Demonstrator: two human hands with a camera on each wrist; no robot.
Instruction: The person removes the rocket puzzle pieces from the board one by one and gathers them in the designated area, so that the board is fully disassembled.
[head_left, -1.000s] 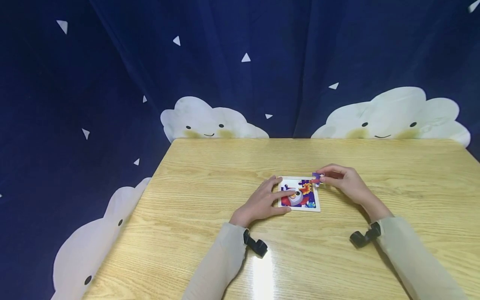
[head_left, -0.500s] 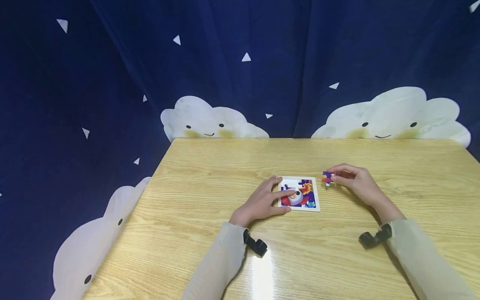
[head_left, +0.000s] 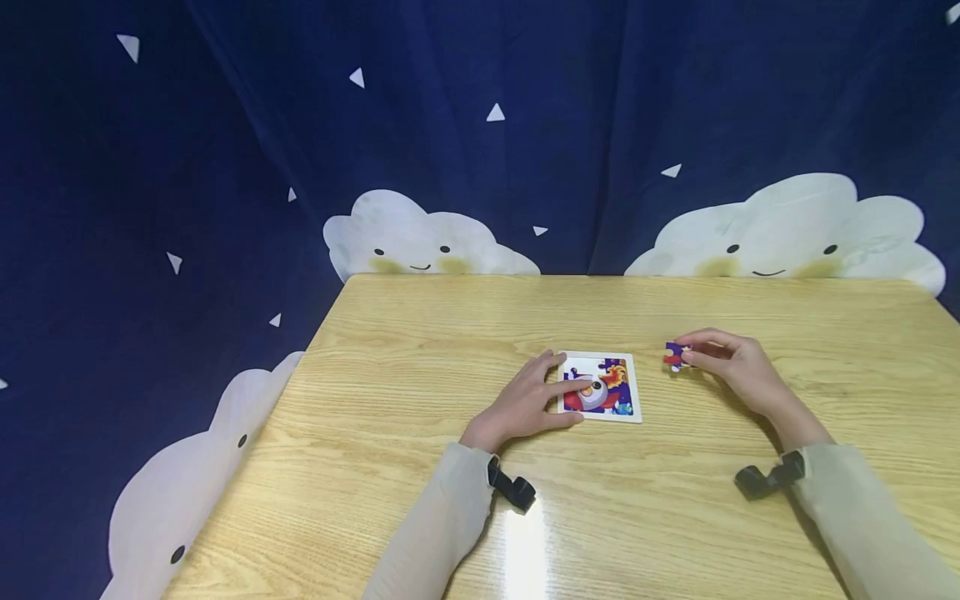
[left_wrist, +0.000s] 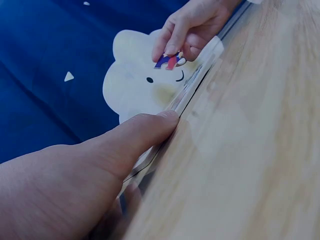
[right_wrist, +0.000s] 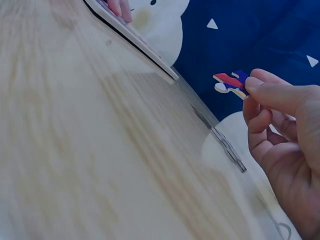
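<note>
Right hand (head_left: 731, 367) pinches puzzle piece (head_left: 672, 356), long axis unclear, jutting toward board (head_left: 634, 389) under spread left hand (head_left: 522, 400).

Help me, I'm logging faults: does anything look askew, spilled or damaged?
Nothing stands out as askew, spilled or damaged. The puzzle tray, under the left hand, has a white gap in its picture, unremarkable while the right hand holds a loose puzzle piece.

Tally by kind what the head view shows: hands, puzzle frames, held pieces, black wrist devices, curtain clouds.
Left hand, right hand: 2
Frame: 1
Held piece: 1
Left device, right device: 2
Left cloud, middle cloud, right cloud: 3
Total: 9
</note>
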